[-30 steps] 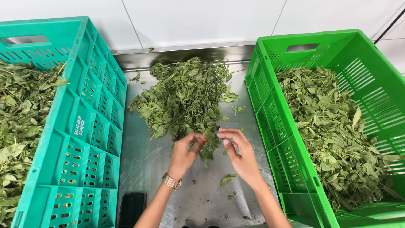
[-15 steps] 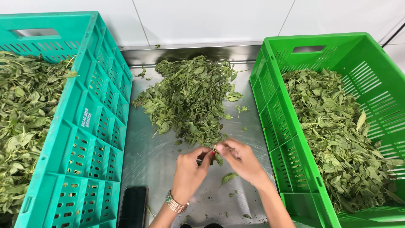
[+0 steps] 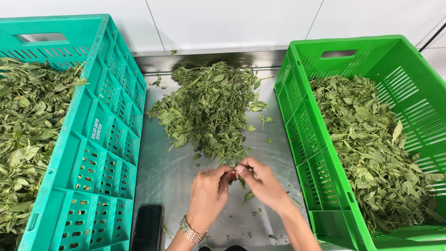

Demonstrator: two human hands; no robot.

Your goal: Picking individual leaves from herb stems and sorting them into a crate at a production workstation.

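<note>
A steel table [image 3: 172, 176] carries a teal crate [image 3: 100, 153] along its left edge and a green crate [image 3: 316, 153] along its right edge, both filled with leaves. Between them, toward the back edge, lies a loose pile of leafy stems [image 3: 209, 107]. Near the front edge the left hand [image 3: 209, 193] and right hand [image 3: 262, 181] meet, fingertips pressed together, pinching one small sprig [image 3: 241, 180] whose dark green leaf hangs below them. A black phone [image 3: 147, 227] lies at the front, beside the teal crate.
</note>
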